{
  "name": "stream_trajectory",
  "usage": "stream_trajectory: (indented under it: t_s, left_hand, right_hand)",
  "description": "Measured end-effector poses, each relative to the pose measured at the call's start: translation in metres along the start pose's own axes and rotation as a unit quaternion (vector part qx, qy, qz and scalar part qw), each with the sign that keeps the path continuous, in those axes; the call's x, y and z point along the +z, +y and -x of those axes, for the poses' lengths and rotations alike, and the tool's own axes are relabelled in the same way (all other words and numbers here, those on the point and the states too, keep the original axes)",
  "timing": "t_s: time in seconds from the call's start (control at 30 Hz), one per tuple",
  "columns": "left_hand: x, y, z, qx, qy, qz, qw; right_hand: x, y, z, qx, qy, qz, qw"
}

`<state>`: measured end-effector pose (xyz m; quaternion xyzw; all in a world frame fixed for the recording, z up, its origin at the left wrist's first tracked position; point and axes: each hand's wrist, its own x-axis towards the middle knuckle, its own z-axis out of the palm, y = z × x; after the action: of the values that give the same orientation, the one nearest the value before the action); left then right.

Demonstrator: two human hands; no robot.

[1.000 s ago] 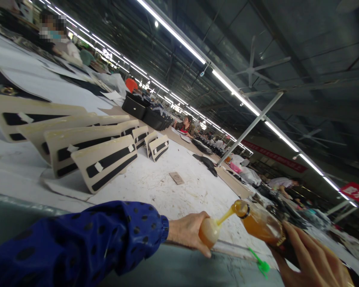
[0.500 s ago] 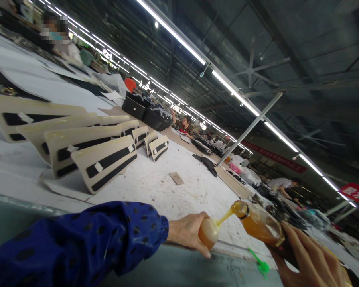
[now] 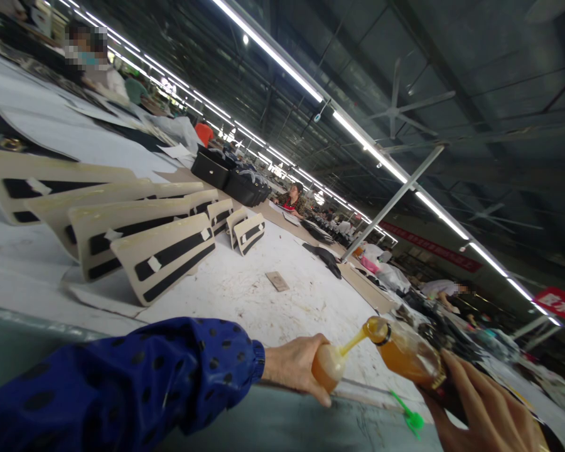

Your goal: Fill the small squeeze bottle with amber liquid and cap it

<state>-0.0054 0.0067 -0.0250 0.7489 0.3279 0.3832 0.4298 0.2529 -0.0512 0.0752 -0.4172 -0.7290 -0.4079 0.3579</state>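
Your left grip [image 3: 299, 365] is closed round a cup [image 3: 327, 369], thumb along its near side, fingers on the far side, opened only as wide as the cup. Amber liquid shows in the cup, with a paler layer over it. Your right grip [image 3: 492, 405] is wrapped about the body of a bottle [image 3: 405, 351], fingers over the top; bottle is tilted, mouth toward your left grip. A yellow stream [image 3: 354, 340] runs from the bottle mouth into the cup, so it spans the gap between your 2 grips. Bottle holds amber liquid too (label partly under your fingers, can't read it).

Just left of your right grip, near the table edge: 1 green plastic piece [image 3: 413, 419], exact shape unclear. Blue sleeve [image 3: 179, 370] with dark spots covers your arm behind the left grip. Beyond the left grip, a small tan card [image 3: 277, 280] lies flat on the white-covered table [image 3: 245, 295]. Left of that grip and farther out, curved beige panels [image 3: 169, 257] stand on edge in a group; the nearest has 2 black strips and 2 small white patches. Black boxes [image 3: 211, 167] sit well beyond the left grip, and a co-worker [image 3: 292, 198] in red and dark clothing is past them.
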Motion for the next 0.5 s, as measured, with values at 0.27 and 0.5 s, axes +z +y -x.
stream_trajectory:
  t_s: [0.27, 0.5]
  left_hand:
    - [-0.0006, 0.0014, 0.0004, 0.001, 0.002, -0.004, 1.0]
    - [-0.0006, -0.0004, 0.0006, -0.002, 0.005, -0.008, 1.0]
  right_hand:
    - [0.0008, -0.0011, -0.0014, -0.011, 0.004, 0.0, 1.0]
    - [0.0018, 0.001, 0.0004, -0.029, 0.009, 0.001, 1.0]
